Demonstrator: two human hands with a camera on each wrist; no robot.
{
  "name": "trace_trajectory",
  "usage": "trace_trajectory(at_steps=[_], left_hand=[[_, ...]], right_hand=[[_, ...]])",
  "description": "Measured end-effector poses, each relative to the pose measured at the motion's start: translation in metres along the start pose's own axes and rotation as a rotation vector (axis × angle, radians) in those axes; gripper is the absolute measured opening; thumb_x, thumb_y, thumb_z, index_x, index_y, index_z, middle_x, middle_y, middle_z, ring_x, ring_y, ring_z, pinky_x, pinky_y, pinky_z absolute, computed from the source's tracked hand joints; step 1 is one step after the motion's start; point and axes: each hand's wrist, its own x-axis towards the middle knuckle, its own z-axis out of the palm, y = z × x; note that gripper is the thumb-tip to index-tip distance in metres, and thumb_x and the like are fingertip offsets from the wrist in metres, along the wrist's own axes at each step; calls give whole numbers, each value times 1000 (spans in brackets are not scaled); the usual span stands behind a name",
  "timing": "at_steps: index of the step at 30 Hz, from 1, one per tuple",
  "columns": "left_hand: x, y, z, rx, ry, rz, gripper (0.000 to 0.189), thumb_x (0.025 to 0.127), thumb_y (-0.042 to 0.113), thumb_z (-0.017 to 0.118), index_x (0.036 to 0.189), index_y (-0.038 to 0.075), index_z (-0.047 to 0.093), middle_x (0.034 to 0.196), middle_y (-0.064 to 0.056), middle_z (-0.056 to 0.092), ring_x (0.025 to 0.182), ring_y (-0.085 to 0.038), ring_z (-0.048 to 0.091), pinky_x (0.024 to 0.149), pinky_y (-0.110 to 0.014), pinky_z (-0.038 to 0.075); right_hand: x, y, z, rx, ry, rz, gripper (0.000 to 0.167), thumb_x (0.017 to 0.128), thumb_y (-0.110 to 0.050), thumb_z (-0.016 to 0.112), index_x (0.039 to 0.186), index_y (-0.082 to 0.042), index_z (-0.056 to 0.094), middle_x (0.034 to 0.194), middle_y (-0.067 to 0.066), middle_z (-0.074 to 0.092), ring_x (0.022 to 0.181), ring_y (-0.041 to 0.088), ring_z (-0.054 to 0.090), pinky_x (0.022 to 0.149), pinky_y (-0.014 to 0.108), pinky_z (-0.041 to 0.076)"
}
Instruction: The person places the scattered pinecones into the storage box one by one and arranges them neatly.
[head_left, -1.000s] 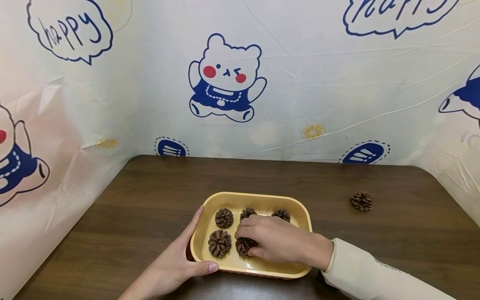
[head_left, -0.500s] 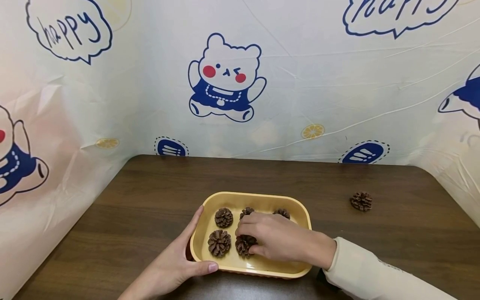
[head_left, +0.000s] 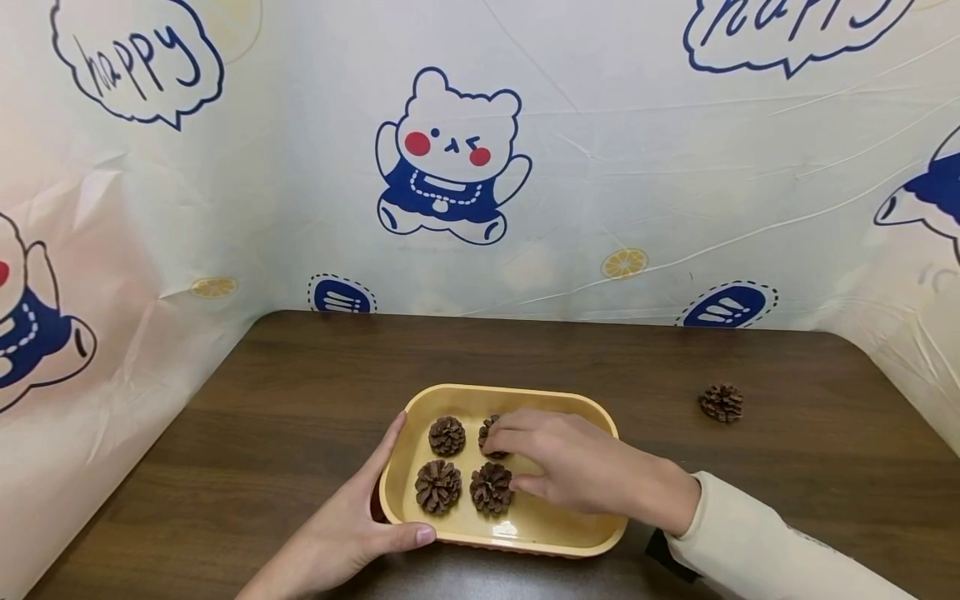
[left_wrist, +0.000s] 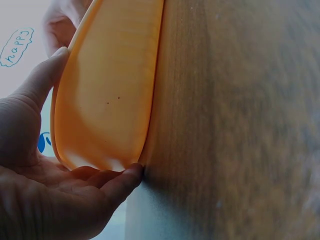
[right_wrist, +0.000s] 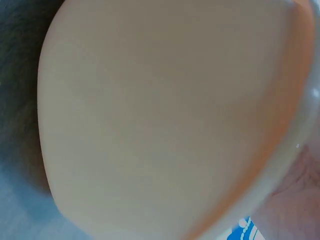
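A yellow plastic tray (head_left: 555, 533) stands on the table, held at its left end by my left hand (head_left: 337, 521). The thumb lies at the front rim, while the fingers wrap the outer side, as the left wrist view shows on the tray wall (left_wrist: 107, 100). Inside, pinecones sit in rows: a front left pinecone (head_left: 438, 487), a back left pinecone (head_left: 447, 436) and a front middle pinecone (head_left: 492, 488). My right hand (head_left: 577, 462) hovers over the tray with loosely bent fingers just right of the front middle one, partly covering the back middle pinecone (head_left: 491, 435).
A lone pinecone (head_left: 722, 402) lies on the dark wooden table (head_left: 330, 367), right of the tray. Behind the table hangs a white printed cloth (head_left: 600, 192). The tray's outer wall (right_wrist: 150, 125) fills most of the right wrist view, blurred.
My right hand has loosened from the front middle pinecone and drawn slightly right and up, leaving it in the tray. It now hides the back right pinecone. My left hand stays put.
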Motion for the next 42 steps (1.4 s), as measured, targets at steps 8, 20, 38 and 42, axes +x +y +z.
trace_trajectory(at_steps=[8, 20, 38, 42], left_hand=[[0, 1, 0, 25, 19, -7, 127, 79, 38, 92, 169, 39, 1, 175, -15, 19, 135, -21, 50, 108, -10, 30], [-1, 1, 0, 6, 16, -2, 127, 80, 36, 92, 168, 41, 1, 174, -16, 19, 131, -19, 54, 106, -8, 31], [-1, -1, 1, -43, -7, 12, 127, 81, 32, 91, 168, 40, 0, 171, -18, 25, 124, -18, 59, 103, -8, 34], [0, -1, 1, -42, -9, 12, 127, 82, 32, 91, 169, 39, 0, 171, -18, 25, 125, -18, 59, 103, -8, 33]], right_hand=[[-8, 11, -6, 42, 74, 15, 35, 88, -14, 84, 122, -11, 74, 127, 2, 71, 119, 18, 67, 100, 37, 56], [-37, 32, -29, 44, 146, 158, 35, 89, -12, 84, 122, -14, 74, 127, 2, 71, 117, 22, 68, 94, 42, 59], [-84, 83, -34, 24, 266, 306, 38, 85, -8, 85, 122, -9, 73, 122, 7, 74, 113, 31, 70, 93, 51, 57], [-95, 94, -34, 30, 269, 350, 38, 85, -7, 86, 121, -8, 73, 120, 8, 75, 107, 30, 71, 88, 48, 59]])
